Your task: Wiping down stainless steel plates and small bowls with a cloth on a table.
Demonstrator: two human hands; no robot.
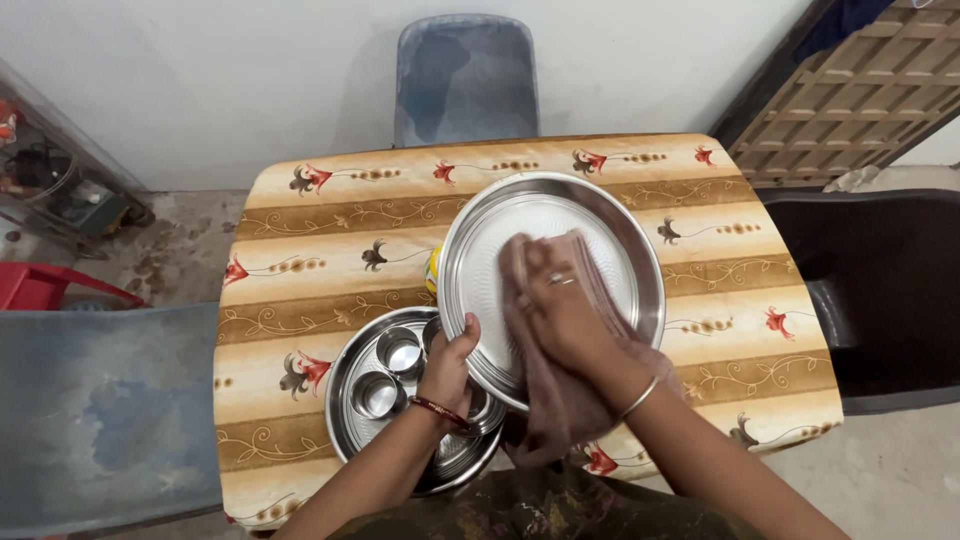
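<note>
Left hand [450, 365] grips lower-left rim of tilted round steel plate [600, 215] above steel tray of small steel bowls [352, 372], right hand [560, 305] presses pinkish-brown cloth [560, 400] flat onto plate's face, floral-cloth table [300, 240] beneath, blue plastic chair [465, 75] beyond.

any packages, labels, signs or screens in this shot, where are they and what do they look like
No clear label, sign or screen shows.
Possible package: a small yellow and white thing on the table, mostly hidden behind the left rim of the large steel plate that the left hand holds and the right hand wipes with a pink cloth; its kind cannot be told.
</note>
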